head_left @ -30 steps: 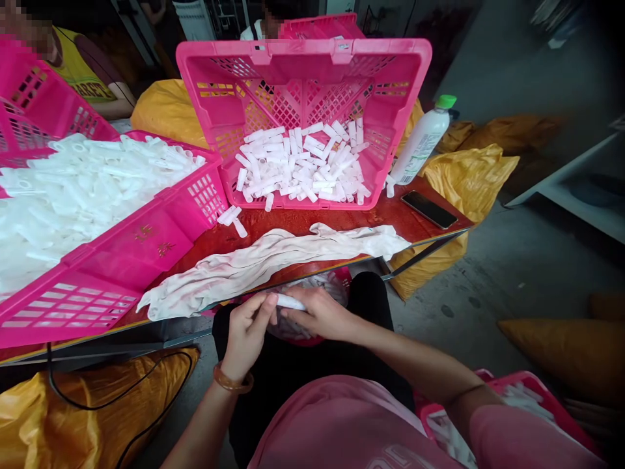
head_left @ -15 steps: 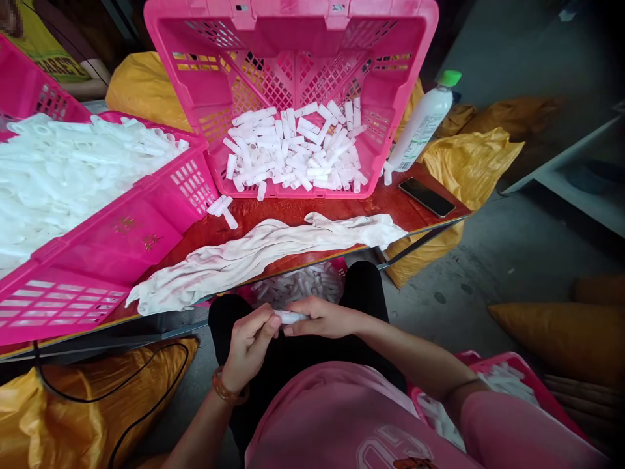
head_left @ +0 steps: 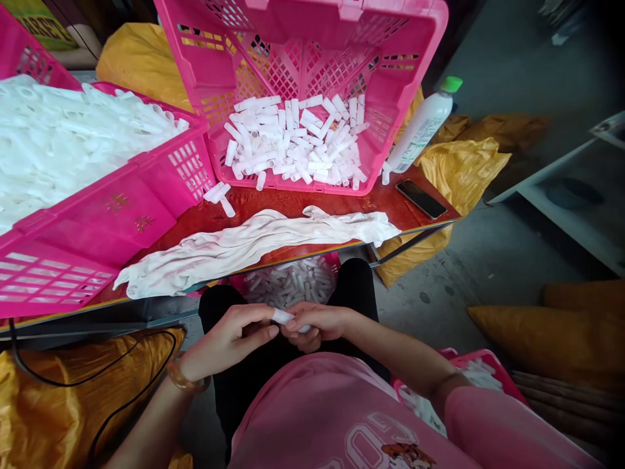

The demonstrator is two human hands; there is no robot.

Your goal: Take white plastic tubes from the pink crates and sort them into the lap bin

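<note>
Over my lap, my left hand (head_left: pixel 233 337) and my right hand (head_left: pixel 315 324) meet, both pinched on one small white plastic tube (head_left: pixel 286 318). Just beyond them, under the table edge, a pink container of more white tubes (head_left: pixel 291 285) rests between my knees. On the red table (head_left: pixel 303 203) lies a crumpled white cloth (head_left: pixel 249 247). A tilted pink crate (head_left: pixel 303 85) behind it holds a heap of short white tubes (head_left: pixel 293 146).
A second pink crate (head_left: pixel 92 228) piled with white tubes stands at the left. A white bottle with a green cap (head_left: pixel 424 127) and a black phone (head_left: pixel 420 199) sit at the table's right end. Yellow sacks (head_left: pixel 58 397) lie around. Another pink bin (head_left: pixel 469 378) is by my right elbow.
The view has tipped down and nearer the table. My hands have drawn a little closer to my body, still holding the tube between them; my left fingers have slid along it.
</note>
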